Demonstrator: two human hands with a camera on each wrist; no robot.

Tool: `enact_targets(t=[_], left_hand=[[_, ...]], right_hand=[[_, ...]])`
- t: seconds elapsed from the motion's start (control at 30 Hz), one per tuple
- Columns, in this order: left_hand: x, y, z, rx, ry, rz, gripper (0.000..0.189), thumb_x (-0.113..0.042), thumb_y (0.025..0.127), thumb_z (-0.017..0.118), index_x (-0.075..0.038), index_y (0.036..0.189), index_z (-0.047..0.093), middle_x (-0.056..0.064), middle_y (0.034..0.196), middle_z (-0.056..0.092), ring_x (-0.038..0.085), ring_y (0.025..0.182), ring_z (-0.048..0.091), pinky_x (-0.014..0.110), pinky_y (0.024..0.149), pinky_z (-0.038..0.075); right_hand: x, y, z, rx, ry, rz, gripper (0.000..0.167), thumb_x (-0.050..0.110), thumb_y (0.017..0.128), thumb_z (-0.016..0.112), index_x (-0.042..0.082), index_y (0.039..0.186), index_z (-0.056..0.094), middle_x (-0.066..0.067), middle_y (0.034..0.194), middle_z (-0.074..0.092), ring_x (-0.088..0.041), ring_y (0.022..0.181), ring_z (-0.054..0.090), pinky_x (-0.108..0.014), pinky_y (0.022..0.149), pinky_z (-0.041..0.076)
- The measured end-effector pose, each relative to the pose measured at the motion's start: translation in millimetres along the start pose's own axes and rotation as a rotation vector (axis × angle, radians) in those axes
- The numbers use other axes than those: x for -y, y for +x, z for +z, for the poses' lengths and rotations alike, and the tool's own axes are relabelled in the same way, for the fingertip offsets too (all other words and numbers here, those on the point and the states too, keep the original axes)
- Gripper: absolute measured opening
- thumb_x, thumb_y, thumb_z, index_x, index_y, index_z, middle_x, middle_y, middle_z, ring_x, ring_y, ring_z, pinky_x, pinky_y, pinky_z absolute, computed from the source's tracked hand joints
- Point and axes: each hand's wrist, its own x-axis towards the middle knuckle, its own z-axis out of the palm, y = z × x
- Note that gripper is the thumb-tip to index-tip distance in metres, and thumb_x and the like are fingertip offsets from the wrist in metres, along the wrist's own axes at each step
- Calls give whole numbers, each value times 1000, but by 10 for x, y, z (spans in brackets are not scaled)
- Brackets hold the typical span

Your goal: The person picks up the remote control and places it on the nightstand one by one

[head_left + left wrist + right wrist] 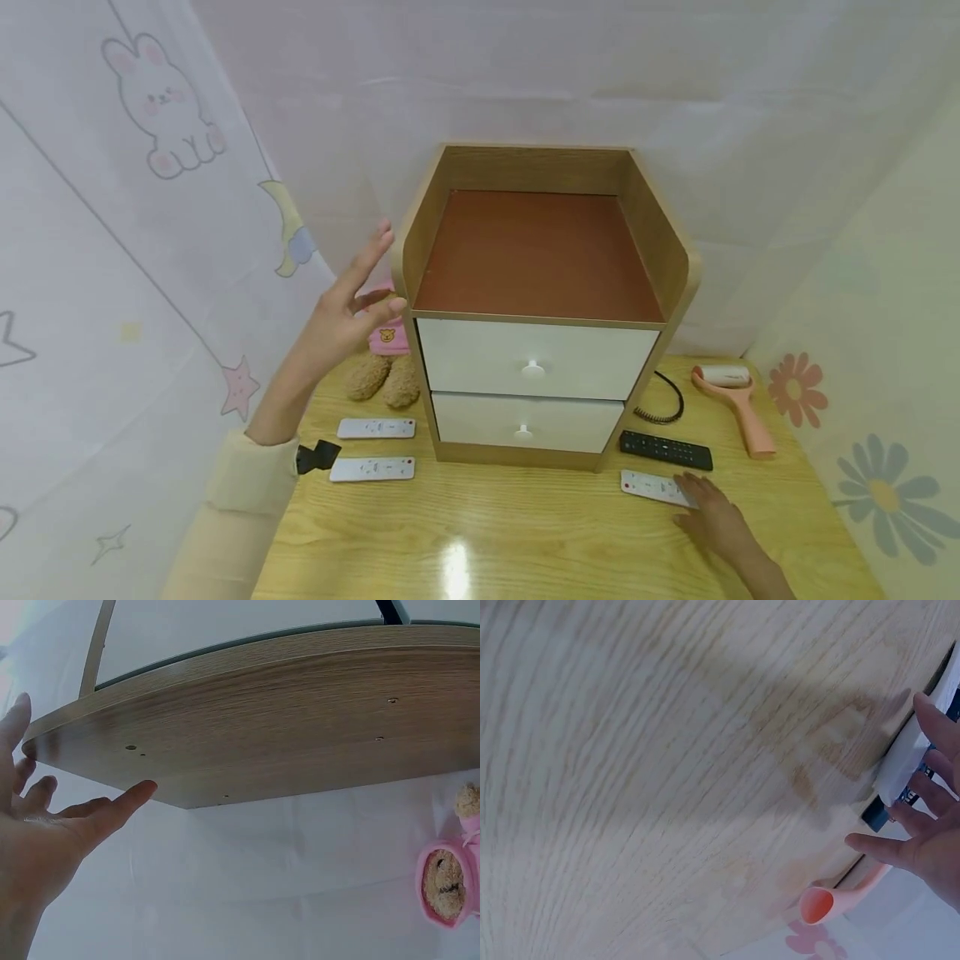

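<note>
Right hand (714,517): fingers spread, over the right-hand end of the white remote control (651,486); contact cannot be told. A pinch at that end alone could let the remote pivot or skid on the worktop (525,533), perhaps into the black remote control (666,450) just behind it. Left hand (337,321): fingers spread, by the left side of the two-drawer cabinet (480,358); a careless swing might knock it.

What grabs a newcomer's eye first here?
The wood-toned cabinet with two white drawers, near the middle of the head view. Next, the plush toy in pink by the cabinet's left side. Then the peach-handled roller near the table's right edge, past the white remote and black remote.
</note>
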Motion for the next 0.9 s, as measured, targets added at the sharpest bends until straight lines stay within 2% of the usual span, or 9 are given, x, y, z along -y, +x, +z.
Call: enact_targets(t=[0.13,0.2,0.27,0.4,0.47,0.6,0.67,0.9], left_hand=[[38,87,-7,13,-26,-8,75,3,91,61,-14,154,22,2,161,13,18,145,21,29,96,49],[70,138,-25,24,-61,8,75,7,90,61,-10,153,23,3,161,14,21,145,21,25,97,47],[111,186,-56,38,-124,23,74,11,89,60,-7,152,26,4,161,16,22,145,22,26,104,41],[202,267,-134,82,-259,29,72,16,86,59,-4,149,32,5,160,19,21,146,19,33,117,21],[243,290,-163,101,-306,17,72,17,86,59,-5,149,34,4,160,19,22,146,18,32,116,24],[328,315,-195,131,-340,-4,72,18,85,59,-6,149,34,1,160,20,27,145,21,29,103,43],[370,329,-203,136,-344,-9,71,16,85,60,-6,148,36,0,159,22,29,144,23,28,97,48],[433,360,-209,136,-355,-21,67,12,84,65,-8,144,42,0,158,25,30,142,27,28,89,53]], right_hand=[[-7,30,-21,-19,22,-57,62,6,73,81,-4,129,55,-29,127,55,-52,115,49,-64,88,44],[5,63,-33,-4,30,-66,61,2,72,80,-6,128,56,-28,124,57,-49,113,52,-61,91,44],[24,103,-44,23,38,-61,59,-1,72,79,-7,126,57,-28,123,58,-48,112,54,-59,92,44],[70,147,-50,66,31,-34,55,-2,74,77,-7,125,58,-27,121,60,-47,112,55,-59,91,45],[89,146,-50,62,23,-34,53,-3,74,77,-7,124,59,-26,120,61,-46,110,56,-58,91,45],[100,139,-43,28,-9,-55,51,-4,73,78,-6,121,62,-23,116,64,-43,107,59,-56,89,48],[87,143,-35,14,-30,-64,51,-3,72,79,-4,120,63,-22,115,65,-41,104,61,-55,87,49],[5,141,9,0,-67,-43,48,2,73,80,1,119,66,-19,111,67,-38,97,64,-52,76,53]])
